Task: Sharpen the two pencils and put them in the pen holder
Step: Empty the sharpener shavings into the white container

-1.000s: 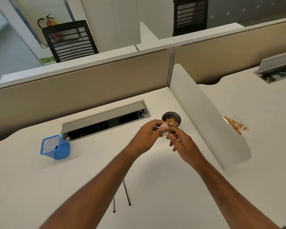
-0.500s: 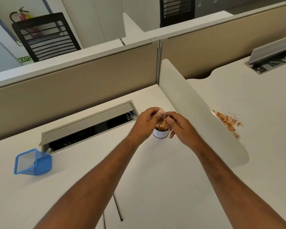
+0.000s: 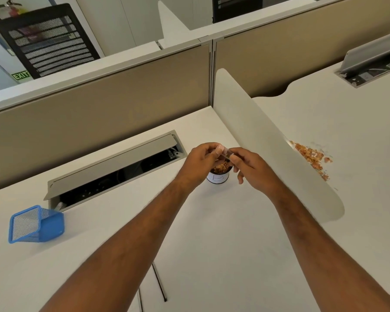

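My left hand (image 3: 199, 162) and my right hand (image 3: 253, 171) meet above a small white cup (image 3: 218, 178) filled with brown pencil shavings. Between their fingertips they pinch a small clear sharpener (image 3: 225, 154), held right over the cup's mouth. Two thin dark pencils lie side by side on the desk near me: one (image 3: 159, 283) shows past my left forearm, and only a short piece of the other (image 3: 140, 299) can be seen. The blue mesh pen holder (image 3: 36, 225) stands far left on the desk, with no pencil visible in it.
A grey cable hatch (image 3: 113, 167) is open behind the cup. A curved white divider panel (image 3: 268, 140) rises just right of my hands, with loose shavings (image 3: 311, 157) scattered on the neighbouring desk beyond it. Beige partition walls close off the back.
Both hands moved from just in front of the cup to directly above it, still pinching the sharpener. My view shifted, so the pen holder now sits further left and lower.
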Motion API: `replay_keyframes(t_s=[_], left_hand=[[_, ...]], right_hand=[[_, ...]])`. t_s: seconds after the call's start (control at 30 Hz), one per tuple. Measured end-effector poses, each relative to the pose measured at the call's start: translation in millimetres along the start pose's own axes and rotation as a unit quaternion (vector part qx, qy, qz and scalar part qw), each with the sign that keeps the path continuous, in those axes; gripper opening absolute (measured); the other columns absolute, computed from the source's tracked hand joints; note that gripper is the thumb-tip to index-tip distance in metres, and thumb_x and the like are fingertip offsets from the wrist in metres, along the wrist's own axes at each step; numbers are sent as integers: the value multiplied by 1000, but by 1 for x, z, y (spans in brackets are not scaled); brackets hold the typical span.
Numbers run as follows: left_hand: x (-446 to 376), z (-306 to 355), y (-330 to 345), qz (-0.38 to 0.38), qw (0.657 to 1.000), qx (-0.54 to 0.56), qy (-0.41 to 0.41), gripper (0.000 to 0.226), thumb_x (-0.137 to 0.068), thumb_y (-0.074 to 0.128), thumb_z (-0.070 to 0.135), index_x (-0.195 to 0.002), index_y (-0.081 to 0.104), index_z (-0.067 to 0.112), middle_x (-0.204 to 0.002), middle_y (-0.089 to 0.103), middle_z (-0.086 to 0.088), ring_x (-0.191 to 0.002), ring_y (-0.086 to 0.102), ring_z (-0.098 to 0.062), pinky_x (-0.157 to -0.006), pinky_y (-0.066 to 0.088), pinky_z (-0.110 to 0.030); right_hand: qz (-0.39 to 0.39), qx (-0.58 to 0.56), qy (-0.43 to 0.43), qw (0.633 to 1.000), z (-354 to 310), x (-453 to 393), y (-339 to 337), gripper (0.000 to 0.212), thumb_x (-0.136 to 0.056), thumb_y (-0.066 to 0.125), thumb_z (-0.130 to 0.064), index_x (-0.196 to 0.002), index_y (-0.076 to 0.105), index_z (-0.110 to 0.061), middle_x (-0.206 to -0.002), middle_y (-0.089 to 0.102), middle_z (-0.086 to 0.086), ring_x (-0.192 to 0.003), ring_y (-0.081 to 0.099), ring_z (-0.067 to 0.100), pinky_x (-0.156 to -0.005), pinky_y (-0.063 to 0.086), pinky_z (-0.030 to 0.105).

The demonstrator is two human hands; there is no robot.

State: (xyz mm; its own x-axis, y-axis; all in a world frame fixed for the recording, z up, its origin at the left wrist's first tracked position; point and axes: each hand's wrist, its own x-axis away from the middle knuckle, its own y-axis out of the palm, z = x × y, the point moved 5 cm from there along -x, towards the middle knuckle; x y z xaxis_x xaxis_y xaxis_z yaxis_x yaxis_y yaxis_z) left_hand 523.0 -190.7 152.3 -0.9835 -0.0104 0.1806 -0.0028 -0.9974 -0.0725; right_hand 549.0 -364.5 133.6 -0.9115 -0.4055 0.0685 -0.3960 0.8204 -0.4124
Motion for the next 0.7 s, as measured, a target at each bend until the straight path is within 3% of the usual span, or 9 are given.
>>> replay_keyframes(t_s=[0.1,0.17,0.3,0.47,0.53,0.63,0.7], left_hand=[[-2,-3,-5,-11,1000,13,-12,27,-112,57,19,-127,72,1,-122,80,-16,-115,78,-22,-101,63,-31],[-4,-6,-6,-12,1000,12,-13,27,-111,58,18,-128,71,2,-122,80,-16,-116,78,-22,-101,63,-32],[-5,-9,-7,-2,1000,1,-22,28,-112,57,19,-129,70,0,-117,81,-9,-109,80,-11,-93,63,-22],[-7,-17,-13,54,998,-29,-35,31,-108,62,39,-126,73,15,-122,79,-2,-119,75,-16,-108,60,-42],[-7,-18,-14,73,996,-38,-43,33,-106,63,45,-125,73,19,-122,78,2,-119,73,-16,-107,61,-42],[-5,-17,-14,87,994,-40,-48,33,-107,63,43,-126,72,18,-121,75,3,-116,73,-16,-98,63,-31],[-6,-18,-13,96,994,-35,-49,31,-107,64,39,-126,72,16,-119,74,3,-112,72,-11,-94,63,-27]], right_hand=[[-15,5,6,1000,5,-2,-3,28,-113,47,-20,-132,68,-21,-98,68,10,-79,63,20,-53,57,37],[-16,17,7,1000,7,-3,-3,29,-113,47,-21,-134,67,-23,-99,68,8,-79,64,23,-53,57,34],[-13,52,7,999,8,-4,-1,29,-112,48,-23,-135,66,-24,-100,68,-3,-77,65,9,-53,55,29],[9,74,-2,997,0,-1,-2,26,-110,54,-24,-133,66,-24,-95,66,-19,-81,63,-3,-66,46,10],[8,86,-7,996,-2,0,-4,26,-110,54,-26,-133,65,-23,-97,68,-15,-86,64,1,-75,48,16],[6,92,3,996,0,0,-5,22,-110,54,-30,-130,61,-25,-101,71,0,-91,67,17,-78,52,30],[8,95,6,995,1,1,-6,19,-109,55,-31,-127,57,-25,-100,70,3,-90,68,19,-74,51,29]])
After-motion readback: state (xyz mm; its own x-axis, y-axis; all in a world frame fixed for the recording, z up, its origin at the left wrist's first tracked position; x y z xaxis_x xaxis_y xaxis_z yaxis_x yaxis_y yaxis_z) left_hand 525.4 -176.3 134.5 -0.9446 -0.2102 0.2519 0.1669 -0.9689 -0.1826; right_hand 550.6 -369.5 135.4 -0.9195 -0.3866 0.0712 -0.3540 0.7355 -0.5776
